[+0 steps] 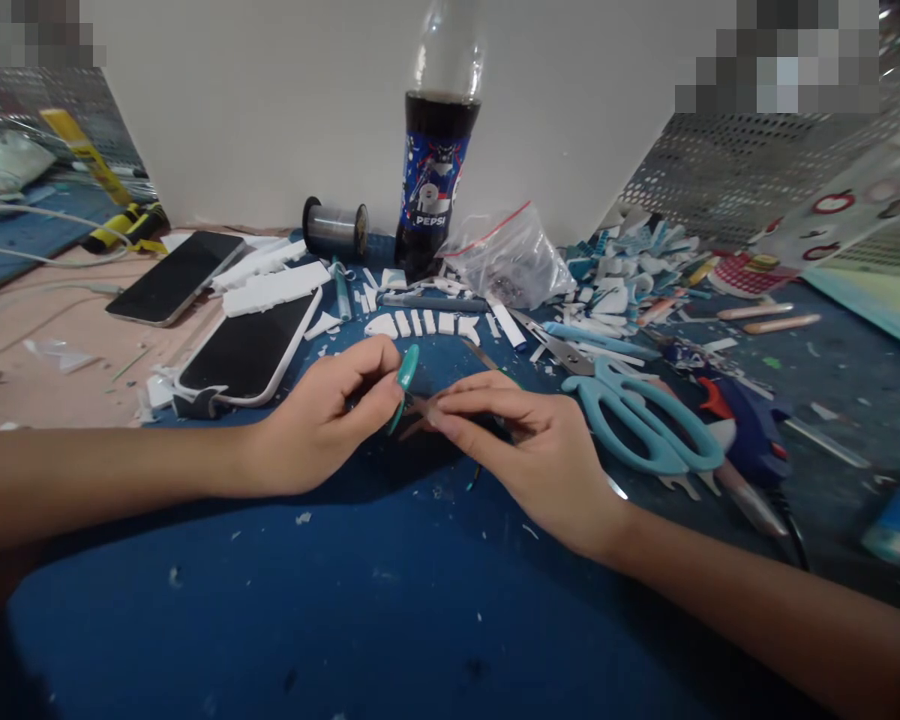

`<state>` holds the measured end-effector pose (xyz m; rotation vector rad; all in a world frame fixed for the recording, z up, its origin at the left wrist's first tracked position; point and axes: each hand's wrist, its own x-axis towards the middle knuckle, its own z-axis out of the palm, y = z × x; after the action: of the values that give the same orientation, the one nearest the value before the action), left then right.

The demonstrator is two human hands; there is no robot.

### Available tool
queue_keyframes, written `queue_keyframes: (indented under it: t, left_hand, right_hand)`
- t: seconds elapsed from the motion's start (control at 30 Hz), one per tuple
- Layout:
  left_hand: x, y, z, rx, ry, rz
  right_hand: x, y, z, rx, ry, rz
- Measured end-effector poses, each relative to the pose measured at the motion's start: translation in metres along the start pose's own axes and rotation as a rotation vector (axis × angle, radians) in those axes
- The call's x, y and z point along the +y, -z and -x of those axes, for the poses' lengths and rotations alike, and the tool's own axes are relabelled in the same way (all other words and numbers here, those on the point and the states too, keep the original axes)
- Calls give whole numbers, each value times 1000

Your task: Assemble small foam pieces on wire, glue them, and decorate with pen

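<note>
My left hand (337, 410) is closed, thumb and forefinger pinching a glossy teal curved piece (409, 368). My right hand (540, 450) meets it from the other side, its fingertips pressed together on a small thin pinkish piece (418, 408) whose kind is too small to tell. Both hands hover close together above the blue work surface (345, 600). Just beyond them lies a curved row of small white cut pieces (424, 323). Light-blue-handled scissors (645, 420) rest to the right of my right hand.
A Pepsi bottle (439, 160) stands at the back beside a clear zip bag (510, 260) and a wire spool (335, 228). Two phones, one black (176, 278) and one white-edged (247, 350), lie left. Scraps (622, 270) and a blue glue gun (754, 430) lie right.
</note>
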<state>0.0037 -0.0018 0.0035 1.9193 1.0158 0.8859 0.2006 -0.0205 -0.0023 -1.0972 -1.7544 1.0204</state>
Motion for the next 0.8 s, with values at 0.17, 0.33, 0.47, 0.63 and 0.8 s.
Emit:
queue_keyframes:
  t: [0.17,0.33,0.47,0.63,0.8]
  left_hand:
    - [0,0,-2,33,-20,-24]
    - [-2,0,-3,7,-119,-26]
    - [-2,0,-1,-2,-138,-33]
    - [-2,3,-1,-14,-58,-58]
    - [-3,3,-2,-120,-106,-117]
  right_hand:
    - [-5,2,-2,-130,-2,-39]
    - [-5,0,-4,-99,58,91]
    - [-1,-2,-4,-51,106,138]
    - [0,-3,-3,-30,104,130]
    - [-2,-4,-2,-9,140,216]
